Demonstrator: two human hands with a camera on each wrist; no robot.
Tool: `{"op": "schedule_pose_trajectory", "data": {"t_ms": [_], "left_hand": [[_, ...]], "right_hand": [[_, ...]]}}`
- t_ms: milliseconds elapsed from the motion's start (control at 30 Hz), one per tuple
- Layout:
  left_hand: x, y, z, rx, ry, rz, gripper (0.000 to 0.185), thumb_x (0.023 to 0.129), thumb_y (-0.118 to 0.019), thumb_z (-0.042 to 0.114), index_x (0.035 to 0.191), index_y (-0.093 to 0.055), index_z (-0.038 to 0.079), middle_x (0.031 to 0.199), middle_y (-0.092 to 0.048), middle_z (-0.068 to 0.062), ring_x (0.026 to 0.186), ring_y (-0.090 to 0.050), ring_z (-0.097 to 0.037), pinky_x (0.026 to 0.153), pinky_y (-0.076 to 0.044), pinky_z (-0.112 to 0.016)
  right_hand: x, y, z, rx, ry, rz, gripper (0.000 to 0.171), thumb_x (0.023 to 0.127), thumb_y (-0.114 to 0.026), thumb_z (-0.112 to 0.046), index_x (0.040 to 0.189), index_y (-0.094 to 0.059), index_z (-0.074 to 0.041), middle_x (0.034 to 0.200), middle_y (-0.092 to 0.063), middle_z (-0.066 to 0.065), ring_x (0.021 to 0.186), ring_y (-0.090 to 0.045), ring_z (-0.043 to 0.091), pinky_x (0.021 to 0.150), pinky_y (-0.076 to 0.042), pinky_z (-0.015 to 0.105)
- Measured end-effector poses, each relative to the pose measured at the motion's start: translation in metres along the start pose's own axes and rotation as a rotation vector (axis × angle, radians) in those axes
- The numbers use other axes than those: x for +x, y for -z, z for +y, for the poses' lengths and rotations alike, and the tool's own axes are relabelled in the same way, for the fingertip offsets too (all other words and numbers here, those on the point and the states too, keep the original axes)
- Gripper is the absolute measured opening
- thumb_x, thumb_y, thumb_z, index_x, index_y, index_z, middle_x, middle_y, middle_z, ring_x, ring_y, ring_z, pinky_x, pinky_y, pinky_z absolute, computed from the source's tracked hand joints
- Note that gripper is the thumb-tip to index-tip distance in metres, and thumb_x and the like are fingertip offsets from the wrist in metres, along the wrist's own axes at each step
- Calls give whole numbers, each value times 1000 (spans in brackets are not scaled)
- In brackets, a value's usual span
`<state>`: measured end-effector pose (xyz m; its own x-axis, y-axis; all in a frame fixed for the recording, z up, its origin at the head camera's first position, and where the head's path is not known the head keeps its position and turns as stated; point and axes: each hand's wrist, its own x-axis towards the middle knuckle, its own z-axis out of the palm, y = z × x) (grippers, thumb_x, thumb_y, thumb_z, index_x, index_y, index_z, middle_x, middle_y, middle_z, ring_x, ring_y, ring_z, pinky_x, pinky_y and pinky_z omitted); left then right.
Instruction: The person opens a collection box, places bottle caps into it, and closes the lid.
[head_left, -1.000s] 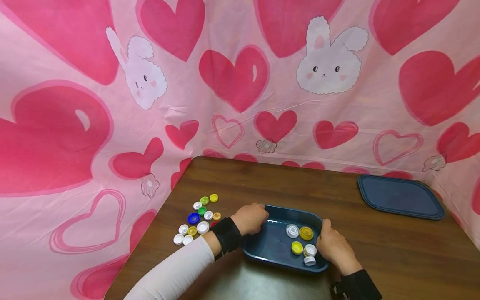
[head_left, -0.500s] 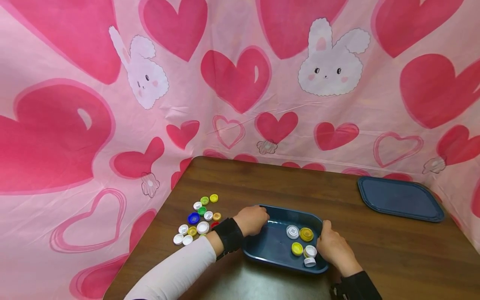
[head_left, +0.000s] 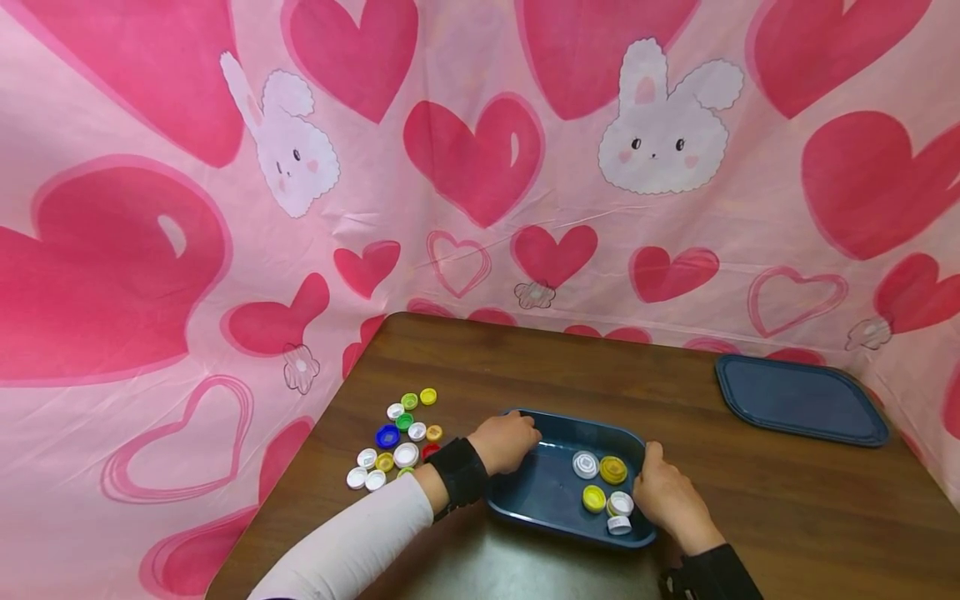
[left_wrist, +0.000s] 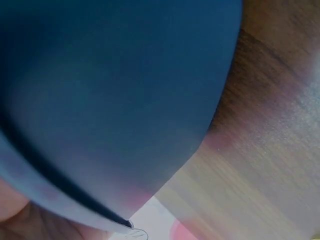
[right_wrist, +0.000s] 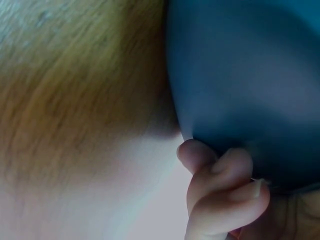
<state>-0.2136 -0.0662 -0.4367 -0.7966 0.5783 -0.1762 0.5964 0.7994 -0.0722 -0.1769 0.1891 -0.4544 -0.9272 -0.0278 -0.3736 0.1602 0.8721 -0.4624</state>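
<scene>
Both my hands are clamped on the blue tray: right hand on its right rim, left hand on the left. The tray has barely moved over the last second, holding five caps on the bench. Loose caps wait further left; lid far right.
</scene>
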Motion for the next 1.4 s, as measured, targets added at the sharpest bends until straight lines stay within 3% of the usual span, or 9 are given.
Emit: {"op": "schedule_pose_trajectory", "data": {"t_ms": [200,333,533,667,833,933,1233,1400], "left_hand": [[0,2,1,-41,-4,11,21,94,-72,17,114,-77,21,101,-67,3,90,-60,-12,80,-56,-27],[-1,12,-7,-120,-5,71,22,89,-77,19,110,-77,18,100,-67,2,87,-59,-12,77,-56,-26],[-12,29,-46,-181,77,240,26,85,-80,17,111,-74,13,100,-66,-2,93,-60,-17,73,-59,-30],[-20,32,-79,-169,170,291,32,84,-78,14,114,-71,9,105,-64,-7,100,-59,-24,73,-60,-40],[-26,23,-113,-140,270,273,43,79,-81,13,118,-67,4,111,-61,-14,106,-56,-31,79,-59,-45],[-26,13,-127,-166,297,246,46,78,-81,13,120,-66,2,112,-61,-16,107,-55,-33,83,-58,-45],[-20,-14,-150,-214,319,120,54,78,-83,16,126,-65,3,119,-60,-17,112,-55,-35,91,-56,-48],[-19,-24,-159,-259,311,56,57,78,-82,17,129,-63,-2,129,-60,-23,119,-56,-39,102,-50,-50]], "right_hand": [[0,0,2,-7,-9,-3,44,97,-52,-6,130,-29,12,89,-57,24,67,-57,28,59,-54,39],[-1,0,2,-14,-10,7,44,97,-52,-6,129,-29,12,91,-58,25,68,-57,28,60,-54,41],[0,2,1,-17,-9,12,45,97,-52,-6,130,-28,12,93,-58,27,68,-58,28,61,-55,41],[-1,4,1,-17,-20,7,45,97,-52,-7,131,-28,12,91,-57,24,68,-58,28,59,-53,39],[-1,4,1,-17,-3,10,45,97,-52,-7,130,-29,12,91,-58,25,68,-58,28,59,-52,39],[-1,3,0,-14,-1,14,44,97,-52,-7,130,-30,12,91,-58,25,68,-58,28,58,-52,39],[0,0,2,-8,3,11,44,96,-52,-7,129,-30,12,94,-59,28,69,-59,29,60,-55,42],[0,-1,1,-2,-7,-1,45,97,-52,-6,131,-29,13,95,-58,28,70,-59,29,61,-56,43]]}}
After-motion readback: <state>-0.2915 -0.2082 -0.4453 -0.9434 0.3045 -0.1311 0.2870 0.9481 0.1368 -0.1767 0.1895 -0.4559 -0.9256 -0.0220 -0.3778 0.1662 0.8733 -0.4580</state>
